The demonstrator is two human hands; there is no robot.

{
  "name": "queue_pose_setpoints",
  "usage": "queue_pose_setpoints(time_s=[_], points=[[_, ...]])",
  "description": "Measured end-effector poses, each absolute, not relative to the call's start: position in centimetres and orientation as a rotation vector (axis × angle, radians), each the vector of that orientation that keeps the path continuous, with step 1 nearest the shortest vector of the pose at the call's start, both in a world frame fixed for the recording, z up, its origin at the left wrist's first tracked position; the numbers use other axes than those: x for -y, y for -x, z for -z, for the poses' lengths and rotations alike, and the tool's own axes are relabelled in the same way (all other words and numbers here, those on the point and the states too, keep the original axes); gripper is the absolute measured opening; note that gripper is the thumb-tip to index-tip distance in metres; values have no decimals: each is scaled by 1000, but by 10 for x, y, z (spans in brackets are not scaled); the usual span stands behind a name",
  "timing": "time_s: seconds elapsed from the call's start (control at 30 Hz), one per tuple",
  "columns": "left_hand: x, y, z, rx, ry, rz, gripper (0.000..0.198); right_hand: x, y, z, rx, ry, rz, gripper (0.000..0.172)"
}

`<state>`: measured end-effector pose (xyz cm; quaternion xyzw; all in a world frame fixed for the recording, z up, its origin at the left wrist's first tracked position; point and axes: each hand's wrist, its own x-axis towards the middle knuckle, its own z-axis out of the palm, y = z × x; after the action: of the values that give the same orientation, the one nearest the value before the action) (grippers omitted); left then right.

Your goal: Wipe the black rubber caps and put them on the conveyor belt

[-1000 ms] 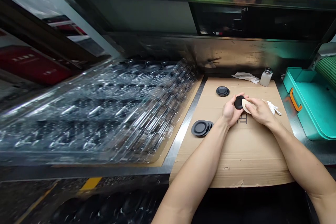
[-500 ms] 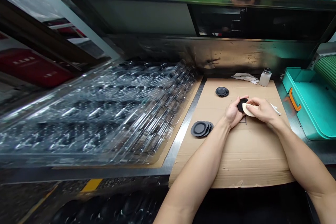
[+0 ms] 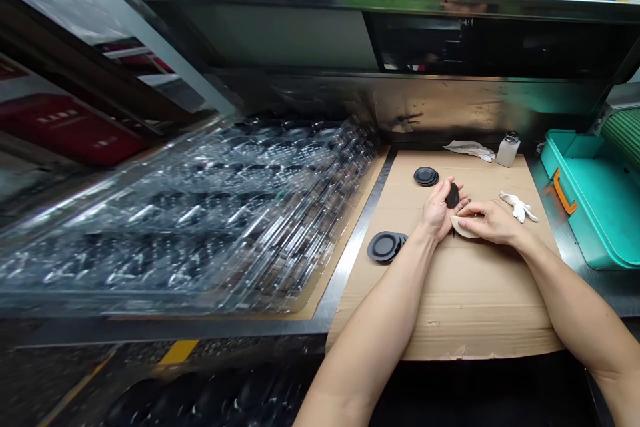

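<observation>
My left hand (image 3: 440,209) is closed on a round black disc (image 3: 452,195), tilted up between thumb and fingers. Just to its right, my right hand (image 3: 487,221) pinches a flat cream-coloured pad (image 3: 464,227), held a little below the disc and apart from it. Both hands are over a cardboard sheet (image 3: 450,307). Left of them lies an overlapping stack of black discs (image 3: 385,246) with raised rings. Farther back sits a second small stack of black discs (image 3: 426,177).
Stacked clear plastic trays (image 3: 240,213) with black parts fill the left side. At the back are a small bottle (image 3: 508,149) and a white glove (image 3: 471,149); another white glove (image 3: 520,205) lies beyond my right hand. A teal bin (image 3: 595,240) with an orange handle stands at right.
My right hand has drawn the pad away from the disc, down toward me. My left hand has turned the disc more upright and shifted slightly left.
</observation>
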<state>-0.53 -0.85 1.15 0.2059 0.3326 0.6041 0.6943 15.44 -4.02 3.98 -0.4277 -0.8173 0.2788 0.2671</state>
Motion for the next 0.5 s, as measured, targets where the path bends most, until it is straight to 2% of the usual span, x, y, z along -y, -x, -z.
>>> queue_pose_setpoints(time_s=[0.1, 0.17, 0.33, 0.5], points=[[17, 6, -18, -831, -661, -1583, 55, 35, -160, -35, 2242, 1253, -718, 21], [28, 3, -25, -839, -777, -1614, 66, 31, -163, -31, 2281, 1320, -645, 23], [53, -6, -40, -797, -880, -1589, 65, 29, -162, -23, 2311, 1413, -563, 33], [55, -6, -43, -769, -882, -1585, 66, 32, -159, -26, 2316, 1363, -591, 28]])
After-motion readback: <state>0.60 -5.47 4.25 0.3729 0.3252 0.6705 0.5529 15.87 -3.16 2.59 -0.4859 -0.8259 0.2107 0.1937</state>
